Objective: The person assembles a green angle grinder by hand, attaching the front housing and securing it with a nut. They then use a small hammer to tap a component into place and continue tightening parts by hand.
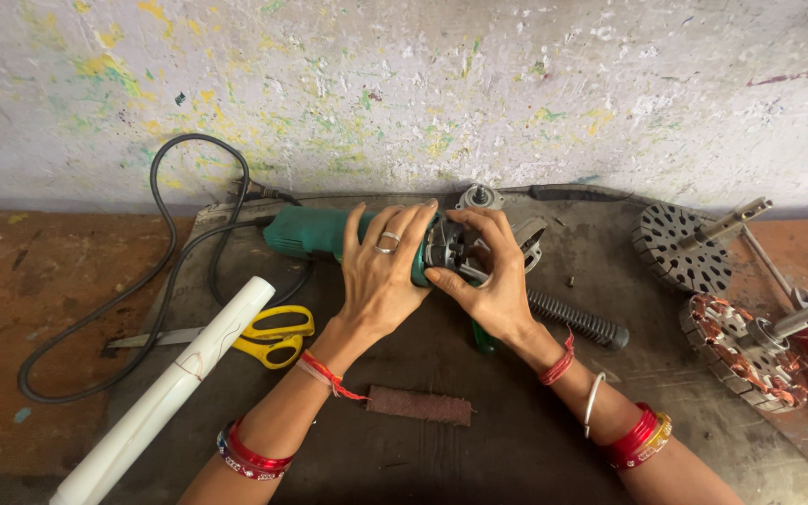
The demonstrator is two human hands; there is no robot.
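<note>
Our left hand [381, 271] lies flat over the green body of the angle grinder [329, 234], fingers spread and wrapped around its front end, a ring on one finger. Our right hand [488, 276] grips the grinder's grey metal gear head [449, 251], thumb below and fingers curled over the top. Both wrists carry red thread and red bangles.

The grinder lies on its side near the far edge of the dark surface [507, 440], close to the speckled wall. Its body is teal green plastic; the head end is open, showing bare metal parts. Its black cord [156, 271] loops off the left edge onto the reddish floor.

Just beyond our right hand a small round metal part [479, 197] rests by the wall. A black ribbed side handle [580, 321] lies just right of our right wrist. Near our left forearm lie yellow-handled scissors [273, 337] and a white pipe [165, 393] slanting towards the near left corner. A small brown rectangular pad [420, 405] sits between our forearms.

At the right edge stand two motor pieces: a dark slotted core on a shaft [685, 245], and a copper-wound one [745, 351] nearer to us. No containers are in view.
</note>
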